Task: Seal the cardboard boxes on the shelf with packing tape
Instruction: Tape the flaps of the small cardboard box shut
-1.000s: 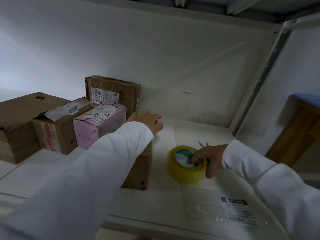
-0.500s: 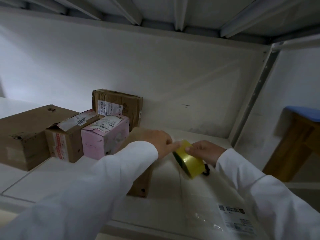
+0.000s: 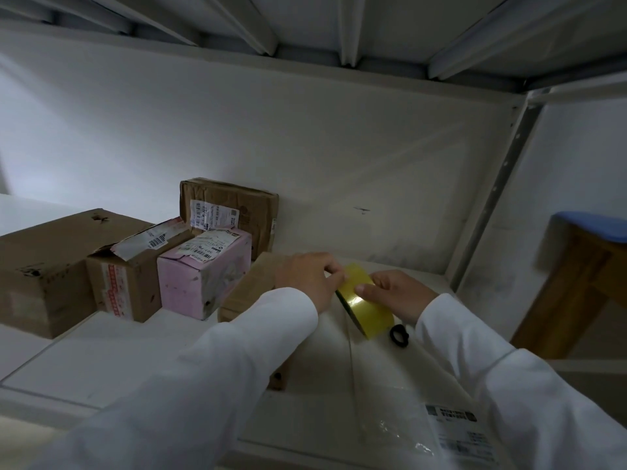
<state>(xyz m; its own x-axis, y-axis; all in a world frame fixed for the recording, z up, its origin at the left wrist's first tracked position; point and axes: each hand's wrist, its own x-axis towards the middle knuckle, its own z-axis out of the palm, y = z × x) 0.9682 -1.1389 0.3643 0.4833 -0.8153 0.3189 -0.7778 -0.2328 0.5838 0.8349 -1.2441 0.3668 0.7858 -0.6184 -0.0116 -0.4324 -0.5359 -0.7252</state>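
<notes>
A yellow roll of packing tape [image 3: 364, 308] is held tilted on edge above the white shelf [image 3: 101, 351]. My right hand [image 3: 398, 293] grips the roll from the right, thumb on its outer band. My left hand [image 3: 308, 278] pinches the roll's upper left edge with its fingertips. Just left of the hands lies a low brown cardboard box [image 3: 251, 293], partly hidden by my left sleeve. Behind it stand a pink box [image 3: 203, 279], an upright brown box [image 3: 234, 212], a torn brown box [image 3: 129, 279] and a large brown box [image 3: 44, 266].
Black scissor handles [image 3: 399, 335] lie on the shelf under the roll. A clear plastic bag with a printed label [image 3: 451, 415] lies at the front right. A metal upright [image 3: 492, 201] bounds the shelf on the right, with a wooden stool [image 3: 576, 286] beyond.
My right hand lifted the tape roll from lying flat on the shelf and tipped it on edge. My left hand left the low box and came across to the roll.
</notes>
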